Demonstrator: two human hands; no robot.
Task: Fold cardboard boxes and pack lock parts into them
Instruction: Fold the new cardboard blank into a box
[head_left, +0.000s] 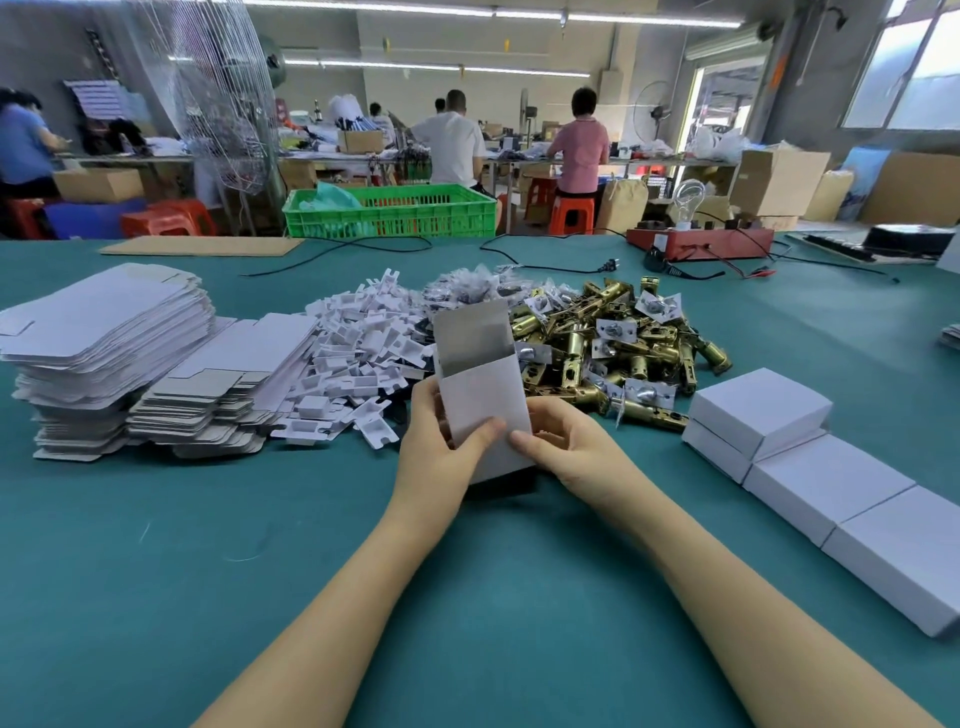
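Note:
A white cardboard box (485, 395) stands upright in front of me, its grey-lined top flap raised and open. My left hand (439, 447) grips its left side with the thumb across the front panel. My right hand (561, 441) grips its lower right side, thumb also on the front. Behind the box lies a heap of brass lock latches (613, 343). A pile of white plastic inserts (363, 358) lies to its left, and small bagged parts (467, 288) lie at the back.
Stacks of flat box blanks (109, 353) stand at the left on the green table (156, 545). Several closed white boxes (821, 478) line the right. Cables, a red tester with a bulb (698, 241), a green crate (389, 210) and seated workers are beyond.

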